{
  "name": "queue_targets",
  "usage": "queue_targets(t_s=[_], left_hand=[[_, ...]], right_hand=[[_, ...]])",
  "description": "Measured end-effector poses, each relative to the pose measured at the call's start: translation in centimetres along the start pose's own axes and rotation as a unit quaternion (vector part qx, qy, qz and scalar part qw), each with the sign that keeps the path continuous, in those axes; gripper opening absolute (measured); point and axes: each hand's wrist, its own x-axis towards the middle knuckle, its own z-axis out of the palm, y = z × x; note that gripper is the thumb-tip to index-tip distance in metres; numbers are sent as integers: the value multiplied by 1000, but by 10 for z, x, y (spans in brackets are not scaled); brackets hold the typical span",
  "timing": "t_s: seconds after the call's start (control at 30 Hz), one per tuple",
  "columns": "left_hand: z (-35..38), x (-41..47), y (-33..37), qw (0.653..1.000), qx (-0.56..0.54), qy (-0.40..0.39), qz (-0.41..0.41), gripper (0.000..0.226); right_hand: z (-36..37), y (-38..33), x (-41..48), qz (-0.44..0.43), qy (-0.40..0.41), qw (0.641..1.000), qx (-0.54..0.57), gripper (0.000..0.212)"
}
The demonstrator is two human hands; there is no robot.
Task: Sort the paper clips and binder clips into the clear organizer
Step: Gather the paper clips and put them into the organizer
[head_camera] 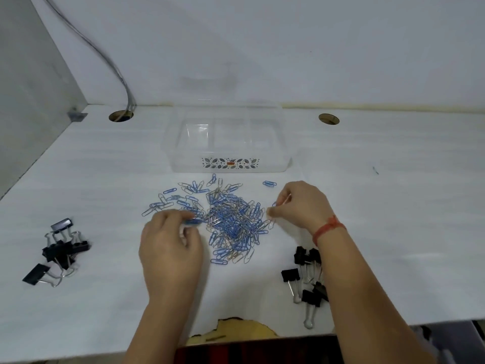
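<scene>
Left hand pinches blue clips at paper clip pile left edge. Right hand pinches single clip at pile right edge. Clear organizer far centre; leaf sticker writing unreadable. Wide desk room to its right.

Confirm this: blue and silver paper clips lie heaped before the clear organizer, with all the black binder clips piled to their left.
Not all. The head view shows black binder clips left of the paper clips and a second pile to their right. The blue and silver heap does lie before the clear organizer.
</scene>
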Motion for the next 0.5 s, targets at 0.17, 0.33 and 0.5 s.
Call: queue_targets(t_s=[0.17, 0.33, 0.5], left_hand=[[10, 30, -21, 993, 82, -24, -86, 54], [25, 41, -30, 994, 83, -61, -45, 42], [23, 29, -20, 999, -11, -35, -28, 38]], right_hand=[[26, -16, -4, 4, -21, 999, -34, 24], [31, -37, -9, -51, -58, 997, -3, 31], [11, -15, 30, 53, 75, 996, 2, 31]])
